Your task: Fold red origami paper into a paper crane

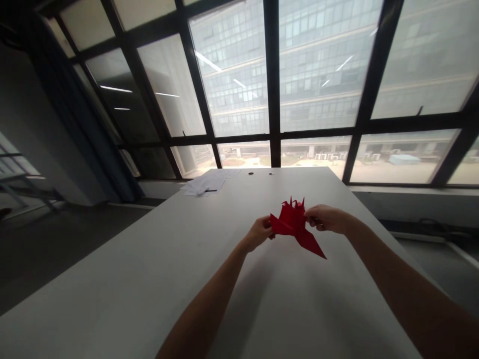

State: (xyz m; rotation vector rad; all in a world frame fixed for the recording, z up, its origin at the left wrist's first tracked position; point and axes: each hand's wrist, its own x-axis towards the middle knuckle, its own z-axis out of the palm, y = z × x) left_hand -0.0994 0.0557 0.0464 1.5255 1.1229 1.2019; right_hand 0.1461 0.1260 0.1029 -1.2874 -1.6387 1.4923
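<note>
A red folded-paper origami figure (pixel 293 219) is held up over the white table, with pointed flaps toward me and several thin spikes along its far edge. My left hand (pixel 261 231) pinches its left side, the fingertips partly hidden behind the paper. On the other side, my right hand (pixel 325 218) grips the right edge between thumb and fingers, the remaining fingers curled. Both hands are closed on the same figure. Whether the spikes belong to one folded piece or to several, I cannot tell.
The white table (pixel 149 269) stretches away toward large dark-framed windows (pixel 275 89). Loose white papers (pixel 207 182) lie at its far left, with a dark pen-like stick (pixel 211 190) by them. Two small dark spots, perhaps holes, mark the far end. A blue curtain (pixel 78 109) hangs at left.
</note>
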